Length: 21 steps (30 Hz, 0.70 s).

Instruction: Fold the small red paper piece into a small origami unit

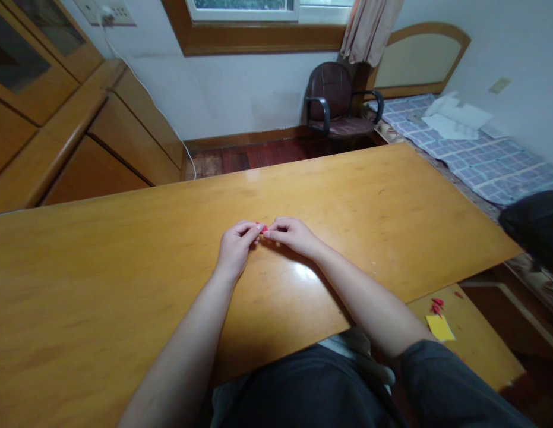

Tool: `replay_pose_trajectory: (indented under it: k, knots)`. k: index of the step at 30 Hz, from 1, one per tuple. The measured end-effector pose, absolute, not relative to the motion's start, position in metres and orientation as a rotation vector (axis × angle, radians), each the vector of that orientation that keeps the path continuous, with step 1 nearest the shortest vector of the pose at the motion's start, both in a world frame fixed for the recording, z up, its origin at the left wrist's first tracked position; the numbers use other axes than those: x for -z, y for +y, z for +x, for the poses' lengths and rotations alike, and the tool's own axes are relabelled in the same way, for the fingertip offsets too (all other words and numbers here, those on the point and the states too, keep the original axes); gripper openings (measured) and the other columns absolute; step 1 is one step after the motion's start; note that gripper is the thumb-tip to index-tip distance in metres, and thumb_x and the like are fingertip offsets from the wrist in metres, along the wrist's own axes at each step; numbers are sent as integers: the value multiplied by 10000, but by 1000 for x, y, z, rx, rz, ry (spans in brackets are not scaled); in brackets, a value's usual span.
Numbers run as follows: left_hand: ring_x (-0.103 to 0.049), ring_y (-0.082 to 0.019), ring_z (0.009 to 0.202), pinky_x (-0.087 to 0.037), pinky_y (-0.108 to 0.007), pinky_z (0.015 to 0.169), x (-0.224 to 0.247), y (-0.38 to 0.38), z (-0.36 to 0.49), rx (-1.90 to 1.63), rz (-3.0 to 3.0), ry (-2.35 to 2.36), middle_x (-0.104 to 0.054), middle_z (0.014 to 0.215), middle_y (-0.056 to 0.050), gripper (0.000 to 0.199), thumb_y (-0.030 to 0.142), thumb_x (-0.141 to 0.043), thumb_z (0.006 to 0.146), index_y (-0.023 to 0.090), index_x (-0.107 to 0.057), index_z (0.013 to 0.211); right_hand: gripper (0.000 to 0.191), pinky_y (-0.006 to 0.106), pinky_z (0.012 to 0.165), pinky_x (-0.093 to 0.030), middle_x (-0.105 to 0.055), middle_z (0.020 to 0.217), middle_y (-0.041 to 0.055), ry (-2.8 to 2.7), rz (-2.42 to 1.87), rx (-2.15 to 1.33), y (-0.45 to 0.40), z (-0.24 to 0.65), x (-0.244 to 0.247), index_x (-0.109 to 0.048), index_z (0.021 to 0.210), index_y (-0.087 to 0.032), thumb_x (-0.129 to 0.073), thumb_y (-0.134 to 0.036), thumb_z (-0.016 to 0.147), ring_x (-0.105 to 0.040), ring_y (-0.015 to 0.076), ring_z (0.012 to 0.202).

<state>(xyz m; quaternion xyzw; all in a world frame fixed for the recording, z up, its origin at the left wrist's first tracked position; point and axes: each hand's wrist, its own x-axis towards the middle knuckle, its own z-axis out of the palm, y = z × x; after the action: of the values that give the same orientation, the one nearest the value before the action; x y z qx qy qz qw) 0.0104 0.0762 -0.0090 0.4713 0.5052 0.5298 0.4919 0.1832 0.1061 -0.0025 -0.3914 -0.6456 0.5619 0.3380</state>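
Between my two hands, just above the wooden desk (pixel 125 267), is a small red piece (pixel 264 228) that looks like folded paper. My left hand (pixel 237 241) pinches it from the left with thumb and fingers. From the right, my right hand (pixel 291 233) pinches its other side, the fingertips almost meeting those of the left. Most of the red piece is hidden by the fingers, so its exact shape does not show.
On a lower wooden surface at the right lie several small red pieces (pixel 436 306) and a yellow paper square (pixel 440 327). A dark office chair (pixel 332 101) stands beyond the desk. To the right are a bed (pixel 494 154) and a black object (pixel 534 229); cabinets (pixel 133 125) stand left.
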Motion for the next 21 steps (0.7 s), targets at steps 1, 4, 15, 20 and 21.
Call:
replay_pose_trajectory:
  k: [1,4,15,20,21]
  knots:
    - [-485,-102,592,-372,-224,541,9,76,10,-1294,1145,1222,-563,653,2,184,348,-744,756,181,-722,681,297,262,640,-399,-636,729,27,-1680,-1020,-1464,106,183,3,-722,765,-138,-697,-432,794,-549,123,667]
    - [-498,-105,606,-382,-228,548,10,75,11,-1318,1153,1219,-577,684,-3,180,351,-738,762,184,-726,697,317,260,631,-395,-632,717,26,-1670,-1021,-1486,106,183,2,-717,766,-136,-703,-452,786,-534,118,654]
    - [-566,-128,635,-441,-240,586,11,77,10,-1360,1130,1287,-644,696,-30,176,336,-712,756,166,-758,770,328,251,608,-378,-619,683,15,-1628,-1018,-1566,106,184,1,-702,763,-121,-717,-448,759,-519,109,630]
    - [-568,-122,642,-448,-238,601,13,78,8,-1347,1159,1269,-643,705,-29,210,353,-701,780,158,-770,815,321,249,611,-377,-616,673,15,-1610,-1028,-1579,107,185,1,-710,776,-118,-718,-438,758,-512,109,631]
    - [-566,-121,648,-448,-235,605,13,79,8,-1339,1169,1257,-640,709,-29,223,361,-691,796,157,-772,833,317,249,612,-377,-615,671,15,-1605,-1027,-1582,107,185,1,-709,773,-119,-716,-436,759,-511,109,633]
